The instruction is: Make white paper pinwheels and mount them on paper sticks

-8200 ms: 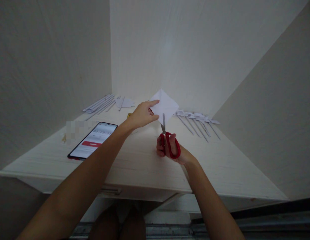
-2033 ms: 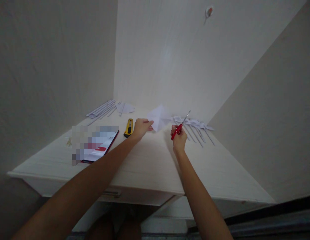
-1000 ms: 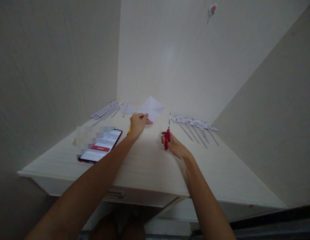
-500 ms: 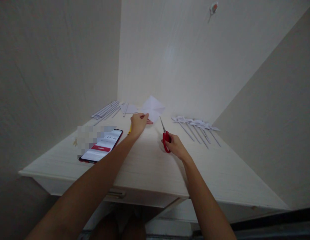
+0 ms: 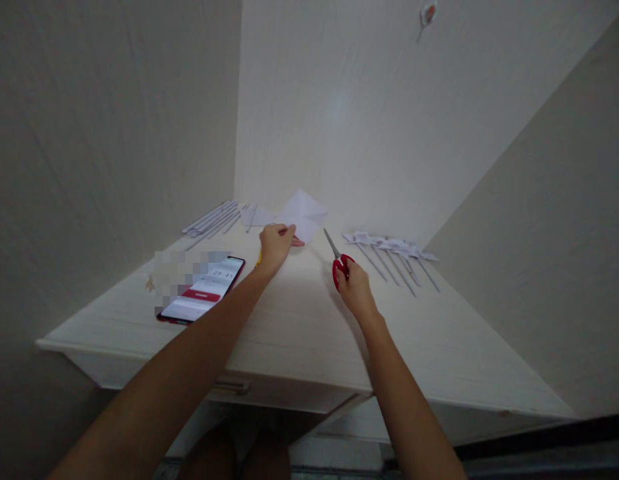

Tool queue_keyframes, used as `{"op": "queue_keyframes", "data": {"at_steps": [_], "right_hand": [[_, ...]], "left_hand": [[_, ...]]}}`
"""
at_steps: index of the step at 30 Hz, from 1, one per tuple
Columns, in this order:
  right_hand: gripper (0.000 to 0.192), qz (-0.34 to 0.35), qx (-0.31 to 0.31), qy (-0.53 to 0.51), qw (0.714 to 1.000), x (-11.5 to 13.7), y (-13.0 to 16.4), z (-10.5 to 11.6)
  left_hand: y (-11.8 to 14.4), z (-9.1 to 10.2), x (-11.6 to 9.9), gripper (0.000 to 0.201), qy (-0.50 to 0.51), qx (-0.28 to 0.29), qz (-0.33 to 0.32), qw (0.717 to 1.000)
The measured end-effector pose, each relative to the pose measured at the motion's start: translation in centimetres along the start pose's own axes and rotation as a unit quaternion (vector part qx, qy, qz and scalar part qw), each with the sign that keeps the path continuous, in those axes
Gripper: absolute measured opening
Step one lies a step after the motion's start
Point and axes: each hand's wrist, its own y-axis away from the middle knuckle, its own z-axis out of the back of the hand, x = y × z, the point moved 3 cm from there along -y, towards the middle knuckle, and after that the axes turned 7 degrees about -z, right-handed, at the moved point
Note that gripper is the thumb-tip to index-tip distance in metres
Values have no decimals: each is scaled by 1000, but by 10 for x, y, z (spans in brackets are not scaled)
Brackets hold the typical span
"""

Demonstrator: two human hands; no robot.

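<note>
My left hand (image 5: 278,247) grips the lower edge of a white square of paper (image 5: 304,212) between thumb and fingers. Crease lines cross the sheet, and one corner points up toward the back wall. In my right hand (image 5: 355,288) is a pair of scissors (image 5: 339,261) with red handles, its blades pointing up and left, apart from the paper. The blades look closed together. Just behind my left wrist a bit of a yellow object (image 5: 260,258) shows; the rest of it is hidden.
A phone (image 5: 203,293) with a lit screen lies left of my left forearm. Several rolled paper sticks (image 5: 212,220) lie at the back left, beside another paper piece (image 5: 258,216). Several paper pinwheels on sticks (image 5: 396,250) lie on the right of the white table (image 5: 294,333).
My right hand has moved the scissors slightly up and to the right, and turned them so that the blades lean further left. My left hand and the paper have barely shifted.
</note>
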Motion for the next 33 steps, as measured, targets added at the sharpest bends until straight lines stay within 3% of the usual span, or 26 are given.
{"op": "queue_keyframes", "data": {"at_steps": [3,6,9,15,20,23,28,33], "right_hand": [[21,0,5,-25,1000,-1,2,-4],[17,-1,64,-79,995,0,5,-12],[25,-31,134,-151,979,2,8,-22],[32,-98,186,-239,948,8,10,-17],[49,-95,305,-347,882,20,19,-6],[55,-126,326,-422,837,23,21,-5],[71,-193,420,-501,731,28,27,-10],[66,-202,434,-497,724,26,29,-11]], "left_hand": [[0,0,0,23,2,-1,2,1000],[0,0,0,23,2,0,-7,1000],[0,1,0,22,5,1,-12,1000],[2,1,-3,23,32,12,1,999],[4,0,-10,24,48,20,12,999],[7,-1,-15,25,49,32,18,998],[9,-1,-23,28,58,59,-10,997],[11,-2,-26,30,73,64,1,995]]}}
